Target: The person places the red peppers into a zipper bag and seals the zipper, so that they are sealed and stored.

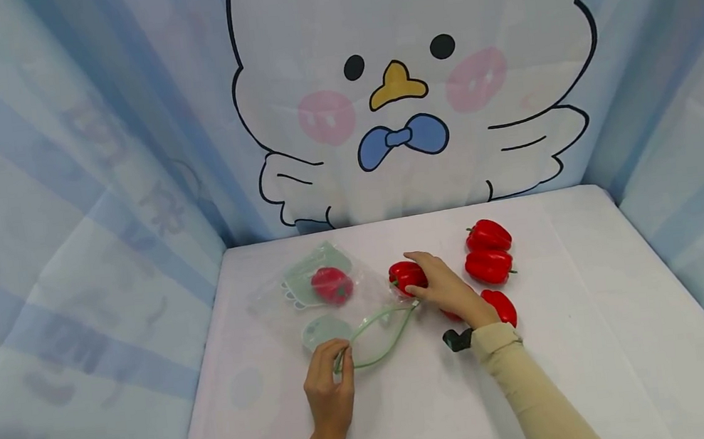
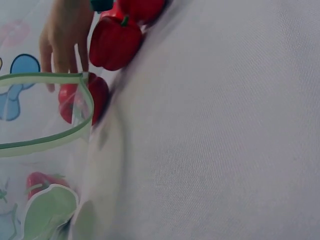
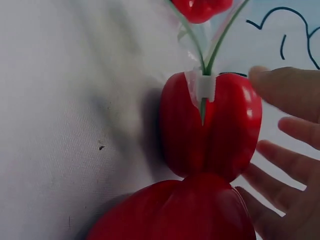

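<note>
My left hand (image 1: 331, 386) pinches the green rim (image 2: 47, 142) of a clear plastic zip bag, whose mouth gapes toward the right. One red bell pepper (image 1: 332, 285) lies inside the bag among pale green printed shapes. At the right end of the mouth, another red bell pepper (image 3: 225, 130) sits close by the white zip end (image 3: 205, 87). Around that pepper's far side my right hand (image 1: 443, 285) reaches with fingers spread and loosely bent, fingertips right at its skin. The left hand is out of sight in its own wrist view.
Several more red bell peppers lie on the right of the white table (image 1: 596, 337), among them two at the back (image 1: 489, 266) and one (image 1: 499, 306) by the right wrist. A curtain (image 1: 413, 191) with a cartoon bird hangs behind the table.
</note>
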Motion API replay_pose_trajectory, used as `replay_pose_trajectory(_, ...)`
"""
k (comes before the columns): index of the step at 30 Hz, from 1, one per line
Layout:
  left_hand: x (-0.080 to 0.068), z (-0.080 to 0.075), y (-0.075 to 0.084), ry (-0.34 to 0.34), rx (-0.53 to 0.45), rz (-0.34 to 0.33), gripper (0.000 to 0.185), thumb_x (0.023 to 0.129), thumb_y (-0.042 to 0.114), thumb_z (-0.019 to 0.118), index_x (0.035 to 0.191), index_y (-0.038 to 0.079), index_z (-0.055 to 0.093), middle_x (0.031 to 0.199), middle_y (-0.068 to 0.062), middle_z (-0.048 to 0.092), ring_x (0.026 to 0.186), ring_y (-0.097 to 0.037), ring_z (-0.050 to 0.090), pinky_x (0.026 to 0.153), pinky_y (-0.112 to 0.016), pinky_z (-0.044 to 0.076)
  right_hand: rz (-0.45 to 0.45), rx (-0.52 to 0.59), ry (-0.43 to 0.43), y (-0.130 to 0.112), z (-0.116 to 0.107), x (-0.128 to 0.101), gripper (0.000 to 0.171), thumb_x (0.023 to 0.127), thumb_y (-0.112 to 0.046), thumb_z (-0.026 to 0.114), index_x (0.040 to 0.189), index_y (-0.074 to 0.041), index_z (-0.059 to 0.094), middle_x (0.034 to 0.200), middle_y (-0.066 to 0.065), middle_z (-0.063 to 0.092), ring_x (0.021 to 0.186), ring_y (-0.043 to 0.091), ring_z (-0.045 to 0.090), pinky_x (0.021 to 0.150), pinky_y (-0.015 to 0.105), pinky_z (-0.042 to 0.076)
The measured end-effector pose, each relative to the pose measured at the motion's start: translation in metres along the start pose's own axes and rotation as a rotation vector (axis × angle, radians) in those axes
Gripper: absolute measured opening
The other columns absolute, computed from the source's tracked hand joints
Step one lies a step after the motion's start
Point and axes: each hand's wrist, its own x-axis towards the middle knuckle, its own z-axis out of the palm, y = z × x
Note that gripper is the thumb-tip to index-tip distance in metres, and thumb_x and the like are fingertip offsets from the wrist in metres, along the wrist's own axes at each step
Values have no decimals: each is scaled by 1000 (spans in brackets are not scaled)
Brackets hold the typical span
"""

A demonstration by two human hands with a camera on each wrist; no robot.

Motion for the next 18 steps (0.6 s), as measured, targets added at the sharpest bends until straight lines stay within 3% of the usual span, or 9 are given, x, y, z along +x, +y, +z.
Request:
replay_pose_trajectory(10, -1, 2, 1, -5, 0, -10, 24, 82, -11, 77, 101, 2, 72, 100, -7, 74, 90, -23, 72, 88, -17, 56, 26, -163, -88, -2, 6, 12, 79, 96, -23, 73, 161, -6, 32, 162, 20, 41, 146, 42, 42, 118, 60, 43)
replay_pose_trajectory(18, -1, 2, -1, -7, 3, -7, 24, 82, -11, 76, 102, 2, 72, 100, -7, 74, 90, -22, 72, 87, -17, 56, 23, -183, -119, -8, 4, 15, 78, 94, -19, 74, 160, -4, 34, 161, 22, 41, 144, 43, 42, 115, 62, 45)
